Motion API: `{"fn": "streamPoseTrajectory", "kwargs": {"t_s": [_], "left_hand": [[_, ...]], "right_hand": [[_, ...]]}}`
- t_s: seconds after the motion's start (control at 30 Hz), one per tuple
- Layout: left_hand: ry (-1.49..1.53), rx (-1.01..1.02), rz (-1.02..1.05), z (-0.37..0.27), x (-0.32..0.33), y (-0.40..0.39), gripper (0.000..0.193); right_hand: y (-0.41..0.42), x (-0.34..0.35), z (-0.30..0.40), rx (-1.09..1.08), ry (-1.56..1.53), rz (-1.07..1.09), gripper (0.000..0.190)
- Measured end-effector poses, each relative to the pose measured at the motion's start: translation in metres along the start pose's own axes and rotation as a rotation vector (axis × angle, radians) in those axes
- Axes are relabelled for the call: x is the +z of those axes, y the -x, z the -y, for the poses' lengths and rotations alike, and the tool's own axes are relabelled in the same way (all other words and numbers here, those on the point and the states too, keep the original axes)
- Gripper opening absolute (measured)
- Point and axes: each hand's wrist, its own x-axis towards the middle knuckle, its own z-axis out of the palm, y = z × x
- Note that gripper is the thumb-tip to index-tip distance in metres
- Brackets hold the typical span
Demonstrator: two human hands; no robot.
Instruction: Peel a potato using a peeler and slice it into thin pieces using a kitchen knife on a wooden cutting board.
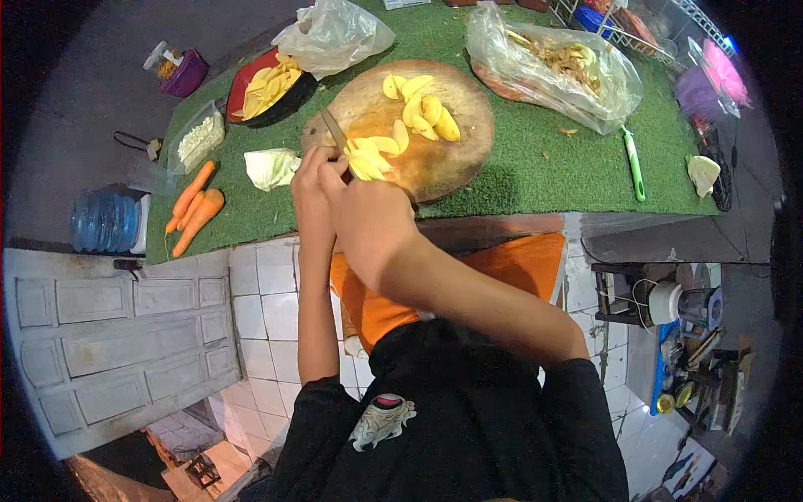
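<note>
A round wooden chopping board lies before me with pale yellow slices and wedges, which look like potato, spread over it. At the board's left front edge my right hand grips a knife; its handle is hidden in the hand and its blade points up and left. More yellow slices lie right beside the blade. My left hand is close against the right hand and the blade, fingers bent; whether it holds a slice is hidden.
A red and black bowl of yellow slices, carrots, a cabbage piece and a bag of chopped white pieces stand left. A plastic bag of peelings and a green-handled peeler lie right.
</note>
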Motion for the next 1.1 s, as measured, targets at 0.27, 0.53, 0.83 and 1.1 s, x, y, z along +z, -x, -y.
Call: {"fn": "streamPoseTrajectory", "kwargs": {"t_s": [0.27, 0.53, 0.83, 1.1], "left_hand": [[0.035, 0.047, -0.061, 0.0, 0.004, 0.0, 0.013], [-0.06, -0.022, 0.027, -0.005, -0.002, 0.001, 0.01], [0.03, -0.056, 0.021, -0.007, -0.002, 0.001, 0.009], [-0.026, 0.193, -0.035, 0.01, 0.003, 0.002, 0.011]], "right_hand": [[-0.019, 0.002, -0.007, -0.041, 0.053, -0.085, 0.054], [0.006, -0.006, -0.001, -0.017, -0.037, -0.049, 0.057], [0.01, -0.009, 0.001, -0.024, 0.021, 0.042, 0.058], [-0.012, 0.007, 0.005, 0.005, 0.004, -0.033, 0.05]]}}
